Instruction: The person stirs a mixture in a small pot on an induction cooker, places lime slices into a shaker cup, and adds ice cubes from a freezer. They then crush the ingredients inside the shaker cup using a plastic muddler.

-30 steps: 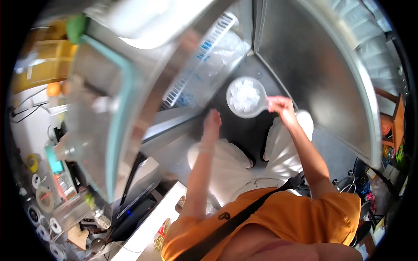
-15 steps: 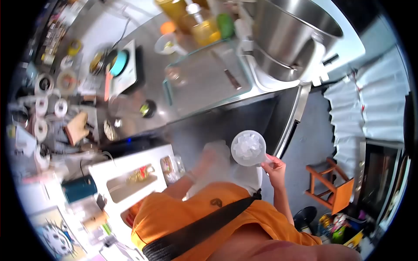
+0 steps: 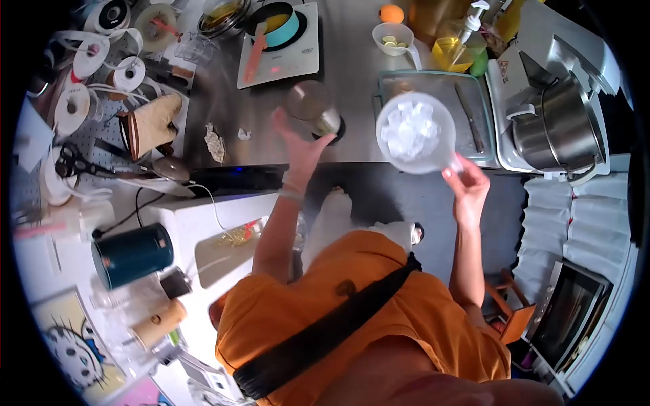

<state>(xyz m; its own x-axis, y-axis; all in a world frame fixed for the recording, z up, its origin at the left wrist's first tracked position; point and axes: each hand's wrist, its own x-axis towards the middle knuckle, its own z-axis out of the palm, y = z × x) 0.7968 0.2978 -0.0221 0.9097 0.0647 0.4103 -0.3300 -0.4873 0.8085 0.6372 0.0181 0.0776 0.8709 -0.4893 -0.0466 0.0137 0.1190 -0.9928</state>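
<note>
- The white plastic dipper (image 3: 443, 147), heaped with ice cubes (image 3: 409, 128), is in the air over the front edge of the steel counter (image 3: 347, 44); keep its mouth level, since the loose pile looks likely to slide off if it tips.
- The right hand (image 3: 467, 184) is pinched round the dipper's short handle, thumb uppermost; a firm grip and an untwisted wrist should suit that one-sided load.
- The left hand (image 3: 301, 145) has its fingers and thumb spread at the clear glass (image 3: 310, 101); blur hides whether they touch it. Fingers low on its sides would probably steady it best.
- Beneath and beyond the dipper lies a teal-edged glass board (image 3: 433, 73) bearing a knife (image 3: 468, 114); swing wide of the blade.
- Farther left, the teal saucepan (image 3: 290, 32) sits on a lit induction hob (image 3: 307, 62): keep the left forearm clear of it.
</note>
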